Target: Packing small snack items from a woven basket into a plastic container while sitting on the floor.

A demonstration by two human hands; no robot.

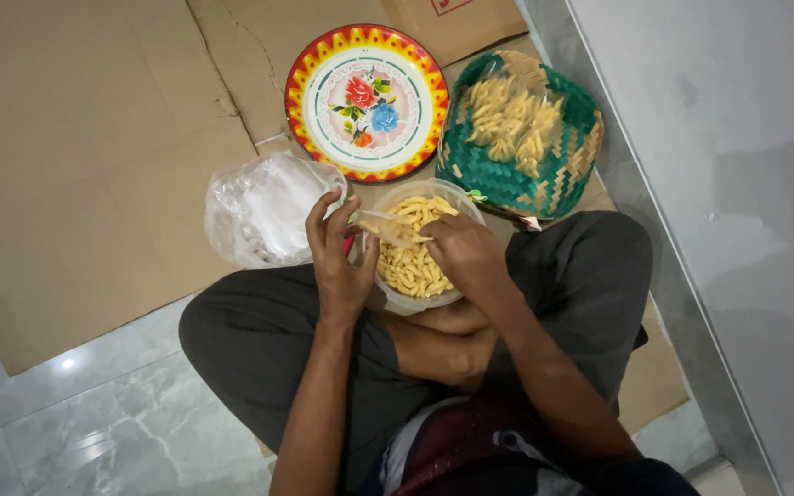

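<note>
I am sitting cross-legged on a home floor of glossy marble-look tiles point(94, 413), on flattened cardboard sheets point(94, 138) beside a plain grey wall point(737, 138). A flowered enamel plate point(366, 101) and a woven green basket point(544, 174) suggest a household, not a workshop.

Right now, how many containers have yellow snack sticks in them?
2. The clear bowl is on the person's lap, under both hands. The green woven basket sits behind it, by the wall. The flowered plate holds none; the plastic bag's contents are unclear.
</note>
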